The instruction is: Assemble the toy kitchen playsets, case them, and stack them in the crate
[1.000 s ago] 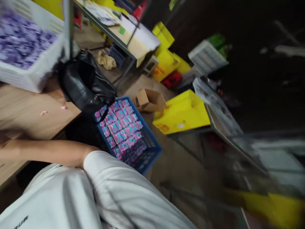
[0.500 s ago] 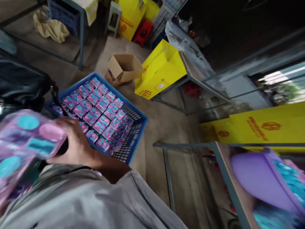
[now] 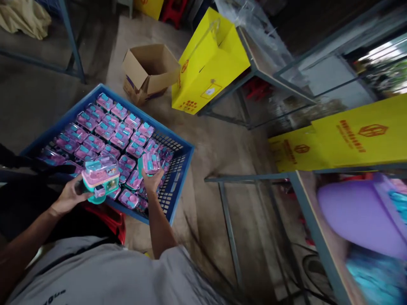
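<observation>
A blue plastic crate (image 3: 179, 171) on the floor holds several rows of pink and teal toy boxes (image 3: 110, 127). My left hand (image 3: 68, 195) is closed on one such toy box (image 3: 100, 177), held just above the crate's near edge. My right hand (image 3: 152, 178) reaches into the crate at its near right part and grips a second toy box (image 3: 150, 162), lifted a little above the packed rows.
An open cardboard box (image 3: 149, 72) sits on the floor beyond the crate. Yellow bags (image 3: 208, 67) lean on a metal-framed table (image 3: 273, 84). A second table frame (image 3: 229, 237) stands at right with a purple tub (image 3: 359, 216) and more yellow bags (image 3: 352, 140).
The view has swung from the wooden table down to the crate. Both hands have moved over it, the right reaching in and taking hold of a toy box.
</observation>
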`<state>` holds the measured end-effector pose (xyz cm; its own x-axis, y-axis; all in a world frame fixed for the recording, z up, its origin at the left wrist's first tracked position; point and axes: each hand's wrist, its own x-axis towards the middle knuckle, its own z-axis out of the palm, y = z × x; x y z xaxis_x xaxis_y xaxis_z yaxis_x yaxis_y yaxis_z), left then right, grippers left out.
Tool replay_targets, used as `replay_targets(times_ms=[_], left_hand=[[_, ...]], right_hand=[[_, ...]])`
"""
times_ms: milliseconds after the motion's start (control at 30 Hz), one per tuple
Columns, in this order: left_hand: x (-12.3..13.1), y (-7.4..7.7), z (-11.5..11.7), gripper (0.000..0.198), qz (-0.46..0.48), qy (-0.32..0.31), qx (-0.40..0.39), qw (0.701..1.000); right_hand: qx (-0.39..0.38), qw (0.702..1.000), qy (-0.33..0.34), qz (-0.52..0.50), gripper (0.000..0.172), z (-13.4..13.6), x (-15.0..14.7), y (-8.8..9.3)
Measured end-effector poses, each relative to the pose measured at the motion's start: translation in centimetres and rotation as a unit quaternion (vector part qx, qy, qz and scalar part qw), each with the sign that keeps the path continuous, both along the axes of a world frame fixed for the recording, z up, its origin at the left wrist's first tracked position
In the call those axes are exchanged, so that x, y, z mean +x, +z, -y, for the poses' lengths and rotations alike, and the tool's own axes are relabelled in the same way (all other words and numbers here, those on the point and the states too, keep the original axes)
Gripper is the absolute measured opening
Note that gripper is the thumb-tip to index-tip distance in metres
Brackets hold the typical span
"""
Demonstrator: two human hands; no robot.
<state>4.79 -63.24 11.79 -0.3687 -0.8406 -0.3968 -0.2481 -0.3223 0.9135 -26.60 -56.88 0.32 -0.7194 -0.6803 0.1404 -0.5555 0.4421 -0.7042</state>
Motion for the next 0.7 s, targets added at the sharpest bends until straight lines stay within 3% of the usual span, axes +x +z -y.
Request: replay_targets(times_ms=[100,233,533,700], left_hand=[[-0.1,-0.8,0.2,0.084,-0.048,0.015,0.012,0.999],[0.8,-0.9,-0.2,0.076,-0.055,0.008,0.016,0.998],[1.9,1.7,-0.9,0.079,-0.019,0.012,-0.007,1.0],[2.2,2.3,-0.9,0.077,-0.006,0.056,0.002,0.998]], right_hand=[[0.032,0.999,0.006,-0.005,0.079,-0.9,-0.1,-1.5],[0.076,0.996,0.027,-0.033,0.09,-0.9,0.7,-2.1],[0.085,0.996,-0.013,-0.006,0.086,0.0,0.4,-1.3],[0.086,0.993,-0.082,-0.019,0.075,0.0,-3.4,-0.9]])
